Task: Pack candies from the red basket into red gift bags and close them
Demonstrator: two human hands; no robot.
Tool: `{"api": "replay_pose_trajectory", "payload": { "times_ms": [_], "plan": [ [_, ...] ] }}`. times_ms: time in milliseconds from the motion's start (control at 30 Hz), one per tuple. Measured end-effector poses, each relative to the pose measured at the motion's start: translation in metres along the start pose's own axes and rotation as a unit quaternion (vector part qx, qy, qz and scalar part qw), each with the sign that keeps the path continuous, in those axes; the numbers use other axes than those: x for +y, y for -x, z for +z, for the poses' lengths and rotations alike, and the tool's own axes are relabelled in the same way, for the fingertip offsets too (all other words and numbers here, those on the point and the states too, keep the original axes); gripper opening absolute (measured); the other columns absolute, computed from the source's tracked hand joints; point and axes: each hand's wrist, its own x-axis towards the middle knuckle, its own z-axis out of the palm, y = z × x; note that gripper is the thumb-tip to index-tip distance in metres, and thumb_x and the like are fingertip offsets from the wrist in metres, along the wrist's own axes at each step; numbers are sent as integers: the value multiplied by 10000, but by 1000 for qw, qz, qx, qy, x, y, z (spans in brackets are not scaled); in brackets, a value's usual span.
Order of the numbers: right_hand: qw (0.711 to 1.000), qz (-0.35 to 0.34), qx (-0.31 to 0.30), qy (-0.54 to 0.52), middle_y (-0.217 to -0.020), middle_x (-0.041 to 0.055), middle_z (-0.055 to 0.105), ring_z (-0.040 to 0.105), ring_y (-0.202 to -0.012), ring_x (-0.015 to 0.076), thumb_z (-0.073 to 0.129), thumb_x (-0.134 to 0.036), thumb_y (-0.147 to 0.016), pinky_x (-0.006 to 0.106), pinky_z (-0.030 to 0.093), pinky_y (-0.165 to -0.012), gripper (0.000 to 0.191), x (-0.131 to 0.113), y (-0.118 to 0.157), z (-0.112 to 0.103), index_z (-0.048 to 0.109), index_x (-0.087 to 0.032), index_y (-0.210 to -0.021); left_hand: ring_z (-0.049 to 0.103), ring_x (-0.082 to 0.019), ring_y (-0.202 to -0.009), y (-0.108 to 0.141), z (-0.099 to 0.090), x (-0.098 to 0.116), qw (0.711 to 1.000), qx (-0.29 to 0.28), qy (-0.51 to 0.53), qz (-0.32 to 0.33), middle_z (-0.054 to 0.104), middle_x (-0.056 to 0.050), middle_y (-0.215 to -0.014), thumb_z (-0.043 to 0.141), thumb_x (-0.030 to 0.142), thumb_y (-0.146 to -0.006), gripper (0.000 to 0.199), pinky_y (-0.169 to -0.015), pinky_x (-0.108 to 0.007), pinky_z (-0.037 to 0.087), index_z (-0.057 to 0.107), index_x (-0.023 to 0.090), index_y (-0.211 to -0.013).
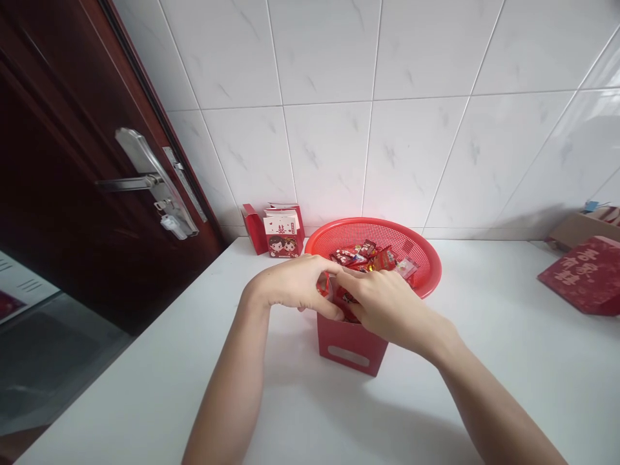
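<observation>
A small red paper box (351, 349) stands upright on the white table, with red-wrapped sweets (347, 302) showing in its open top. My left hand (303, 287) curves around the far left of the opening, its thumb on the near rim, gripping the box. Over the right side of the opening, my right hand (390, 307) is closed with its fingertips down at the sweets. Whatever it holds is hidden. Directly behind the box, a red plastic mesh basket (431, 265) holds several wrapped sweets (385, 258).
Red and white printed boxes (283, 236) stand against the tiled wall at the back left. To the right lies a dark red printed packet (581, 274) beside a brown cardboard box (576, 227). A dark wooden door (58, 116) with a metal handle is at the left.
</observation>
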Motion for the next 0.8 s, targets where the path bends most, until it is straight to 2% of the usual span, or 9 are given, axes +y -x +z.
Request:
{"api": "replay_pose_trajectory", "payload": {
  "times_ms": [200,300,367,500,600,667,800],
  "plan": [
    [995,17,-1,-96,-636,-48,570,390,-512,108,612,-104,-853,280,202,-499,242,7,5,-9,665,-232,-1051,540,-139,-513,-1,-1,-1,1000,-10,-24,-9,603,33,-643,775,375,-636,340,-409,-226,358,729,254,-951],
    [991,21,-23,-134,-651,-55,567,429,-537,110,644,-123,-830,273,211,-503,344,11,7,-11,647,-276,-1138,539,-140,-536,-1,-3,-1,999,-25,-29,-22,579,41,-654,786,415,-637,399,-435,-232,381,714,254,-995],
    [987,18,-50,-154,-671,-55,576,438,-540,110,647,-158,-841,269,228,-509,344,14,7,-12,629,-285,-1160,540,-139,-555,-1,-4,1,998,-38,-36,-29,570,39,-675,791,453,-642,420,-453,-235,392,704,249,-999],
    [978,-13,-112,-178,-918,-20,659,477,-576,91,592,-235,-908,266,271,-528,100,19,6,-12,641,-251,-994,540,-127,-576,0,-5,4,997,-52,-44,-41,610,24,-790,790,498,-651,474,-459,-233,383,686,264,-1050],
    [974,-26,-139,-180,-1029,-10,658,491,-597,83,540,-195,-921,269,274,-529,108,21,5,-12,636,-222,-880,541,-116,-579,0,-5,5,996,-55,-46,-51,633,18,-867,789,505,-655,487,-463,-230,387,679,275,-1070],
    [973,-28,-138,-182,-977,-6,659,483,-589,87,519,-158,-916,268,276,-530,142,22,5,-13,635,-217,-862,544,-113,-588,0,-5,6,996,-55,-45,-49,636,16,-888,785,504,-664,467,-474,-230,398,678,271,-1055],
    [964,-19,-97,-246,-796,-13,671,532,-602,109,517,-164,-929,254,322,-550,156,23,5,-14,654,-227,-974,540,-123,-605,0,-5,5,997,-54,-36,-29,614,19,-829,778,493,-680,440,-492,-236,408,670,252,-1032]
  ]
}}
